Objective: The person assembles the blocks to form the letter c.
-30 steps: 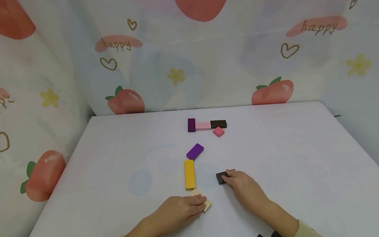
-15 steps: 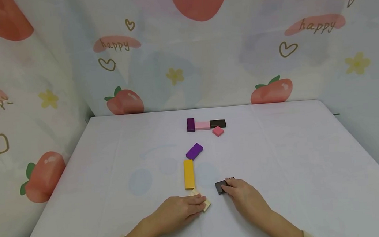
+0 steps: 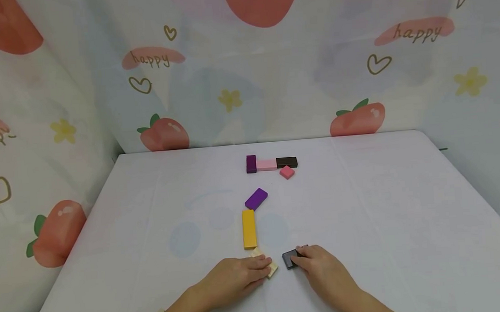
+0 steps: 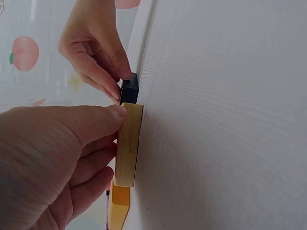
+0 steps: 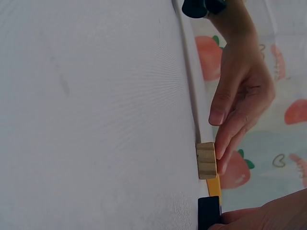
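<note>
My left hand [image 3: 237,278] rests its fairly straight fingers on top of a cream wooden block [image 3: 273,270], which lies slanted on the table. In the left wrist view, the thumb touches the upper face of this wooden block [image 4: 128,148]. Between thumb and fingers, my right hand [image 3: 325,272] pinches a black block [image 3: 289,259], a short gap to the right of the cream one. One end of the black block is covered by the fingers. A yellow block [image 3: 249,229] lies lengthwise at the cream block's far end, and a purple block [image 3: 256,199] sits slanted beyond it.
Farther back on the white table [image 3: 367,215] are a dark purple block [image 3: 251,164], a light pink block [image 3: 266,165] and another black block [image 3: 287,162] in a row. A small pink block [image 3: 287,172] lies just in front. A printed cloth [image 3: 271,87] hangs behind the table.
My right hand has drawn the black block toward me and slightly left, closer to the cream block. The left hand stays in place on the cream block.
</note>
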The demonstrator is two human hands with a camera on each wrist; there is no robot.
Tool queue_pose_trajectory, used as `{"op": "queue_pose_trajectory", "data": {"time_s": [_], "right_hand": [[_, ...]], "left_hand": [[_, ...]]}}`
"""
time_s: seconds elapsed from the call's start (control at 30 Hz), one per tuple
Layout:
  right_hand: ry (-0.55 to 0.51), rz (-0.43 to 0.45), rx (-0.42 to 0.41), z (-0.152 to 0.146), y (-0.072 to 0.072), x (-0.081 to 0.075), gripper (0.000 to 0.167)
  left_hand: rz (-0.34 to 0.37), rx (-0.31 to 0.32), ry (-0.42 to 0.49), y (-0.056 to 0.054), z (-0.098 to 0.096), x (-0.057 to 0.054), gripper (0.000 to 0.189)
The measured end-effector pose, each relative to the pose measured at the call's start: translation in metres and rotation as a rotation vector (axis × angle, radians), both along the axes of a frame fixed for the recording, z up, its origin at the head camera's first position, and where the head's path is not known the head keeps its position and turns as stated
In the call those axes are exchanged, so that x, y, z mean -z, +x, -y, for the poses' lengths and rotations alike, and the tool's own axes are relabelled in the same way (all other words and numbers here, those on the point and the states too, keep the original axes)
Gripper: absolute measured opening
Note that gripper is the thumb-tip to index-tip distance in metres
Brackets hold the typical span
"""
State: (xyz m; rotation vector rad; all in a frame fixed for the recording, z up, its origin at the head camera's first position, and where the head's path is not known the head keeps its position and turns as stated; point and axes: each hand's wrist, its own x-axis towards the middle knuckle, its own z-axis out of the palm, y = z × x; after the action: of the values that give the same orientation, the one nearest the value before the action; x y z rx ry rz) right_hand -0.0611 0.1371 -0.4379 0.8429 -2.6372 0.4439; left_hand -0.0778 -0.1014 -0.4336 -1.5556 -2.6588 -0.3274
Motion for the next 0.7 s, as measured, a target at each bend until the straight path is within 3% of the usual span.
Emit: {"op": "queue_pose_trajectory", "data": {"time_s": [0.7], "right_hand": [[0.025,0.026,-0.031,0.005,0.014,-0.003,0.025]], "left_hand": [[-0.001,-0.006,0.005,0.001,0.0,0.002,0.03]]}}
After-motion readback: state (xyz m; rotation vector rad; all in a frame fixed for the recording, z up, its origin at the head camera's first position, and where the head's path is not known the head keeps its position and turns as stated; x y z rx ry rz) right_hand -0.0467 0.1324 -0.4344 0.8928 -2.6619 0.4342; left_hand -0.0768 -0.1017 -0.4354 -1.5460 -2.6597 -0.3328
